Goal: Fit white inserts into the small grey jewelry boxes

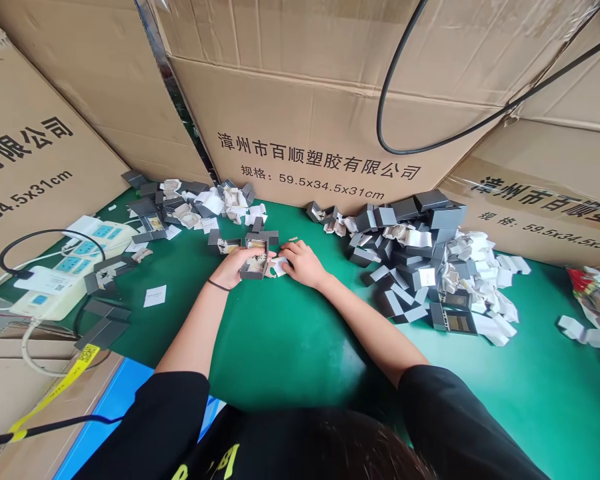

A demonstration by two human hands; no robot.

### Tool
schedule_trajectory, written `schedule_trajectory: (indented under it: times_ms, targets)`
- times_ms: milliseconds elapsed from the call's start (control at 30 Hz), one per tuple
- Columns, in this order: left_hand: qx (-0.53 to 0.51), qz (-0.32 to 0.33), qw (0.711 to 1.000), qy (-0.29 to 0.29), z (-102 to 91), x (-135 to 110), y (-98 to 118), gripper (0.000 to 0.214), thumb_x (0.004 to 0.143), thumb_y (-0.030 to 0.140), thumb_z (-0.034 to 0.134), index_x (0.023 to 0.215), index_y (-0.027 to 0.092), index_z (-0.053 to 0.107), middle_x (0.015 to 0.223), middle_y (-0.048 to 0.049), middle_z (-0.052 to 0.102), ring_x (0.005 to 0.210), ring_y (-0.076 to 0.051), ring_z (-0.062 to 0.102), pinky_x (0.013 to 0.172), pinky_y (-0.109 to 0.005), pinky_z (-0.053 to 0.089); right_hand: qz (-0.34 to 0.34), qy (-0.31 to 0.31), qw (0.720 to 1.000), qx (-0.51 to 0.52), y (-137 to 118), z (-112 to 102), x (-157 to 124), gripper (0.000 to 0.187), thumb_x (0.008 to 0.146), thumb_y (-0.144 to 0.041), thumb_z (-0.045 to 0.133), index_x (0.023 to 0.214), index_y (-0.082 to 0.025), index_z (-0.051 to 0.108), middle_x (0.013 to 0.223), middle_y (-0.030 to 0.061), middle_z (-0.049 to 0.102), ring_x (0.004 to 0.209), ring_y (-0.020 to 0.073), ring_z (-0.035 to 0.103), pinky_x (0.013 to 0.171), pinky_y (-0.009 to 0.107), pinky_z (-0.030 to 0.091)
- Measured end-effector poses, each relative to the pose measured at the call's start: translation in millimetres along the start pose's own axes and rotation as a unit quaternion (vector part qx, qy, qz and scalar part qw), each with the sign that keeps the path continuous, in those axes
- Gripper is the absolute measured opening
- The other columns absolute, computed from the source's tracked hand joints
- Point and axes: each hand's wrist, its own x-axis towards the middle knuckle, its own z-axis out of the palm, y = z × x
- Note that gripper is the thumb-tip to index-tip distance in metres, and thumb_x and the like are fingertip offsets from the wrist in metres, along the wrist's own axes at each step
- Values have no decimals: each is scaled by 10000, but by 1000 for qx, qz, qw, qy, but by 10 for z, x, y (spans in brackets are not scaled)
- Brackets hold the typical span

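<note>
My left hand [230,268] is closed around the side of a small dark grey box [255,268], its thumb reaching over the box's opening. The box stands open, and its inside looks pale. Just to the right, my right hand [303,264] has its fingers curled at a small piece of white paper [279,267] beside the box. Another open grey box [229,245] with a pale inside lies right behind my left hand. A tiny tan scrap [293,239] rests beyond my right fingertips.
Grey boxes and crumpled white paper form a large pile [415,253] at right and a smaller heap [180,203] at back left. A power strip [80,260] with cables lies left, near a white card [155,295]. Large cardboard cartons [290,120] wall the green table [280,347]. A black cable [380,113] hangs above.
</note>
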Motion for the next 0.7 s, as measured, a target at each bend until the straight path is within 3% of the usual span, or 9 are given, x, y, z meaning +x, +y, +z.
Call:
schedule_trajectory:
  times_ms: [100,167,300,400,500,567,700]
  targets:
    - [10,-23,999,-34,-34,37,-44,283,669,327,698,858,119,727,897,-122,714,746,-213,664,661,-292,529,44,23,998,37,30,35,30,99,805,-208,512,858,-176,589,980,74,611,913,213,494,829,341,418]
    - [-3,-28,998,-49,4,44,-72,288,671,313,701,880,116,721,932,-131,711,803,-233,667,731,-330,537,110,66,988,88,72,26,41,84,797,-220,507,820,-172,572,832,45,606,771,175,512,733,291,425]
    - [-62,-36,995,-69,185,8,-105,272,707,307,670,901,119,705,1026,-147,688,964,-279,639,801,-404,540,245,221,933,145,160,-74,41,188,830,-348,462,821,-183,553,638,-28,517,577,124,464,588,242,373]
    - [-65,-50,994,-77,344,-10,-117,262,735,318,643,895,116,691,1024,-158,684,944,-288,650,712,-375,562,253,327,898,149,215,-172,28,236,842,-404,440,818,-189,534,628,-33,497,571,119,453,589,239,372]
    - [-69,-116,982,-131,475,67,-94,286,728,319,649,943,131,660,1050,-171,671,925,-309,660,657,-359,558,249,370,880,164,285,-233,9,258,844,-425,426,813,-188,521,636,-25,505,558,116,449,588,243,389]
    - [-98,-134,977,-132,549,187,-45,287,720,297,649,955,133,640,1071,-183,660,949,-325,652,711,-399,553,250,380,876,159,344,-244,-2,262,841,-428,425,805,-187,523,623,-26,498,551,119,452,581,244,394]
    - [-162,0,986,-45,673,460,71,189,737,210,598,909,135,619,1129,-162,637,1060,-280,610,876,-380,509,229,380,885,137,434,-229,-14,239,837,-408,437,787,-192,526,602,-25,492,548,127,460,572,248,394]
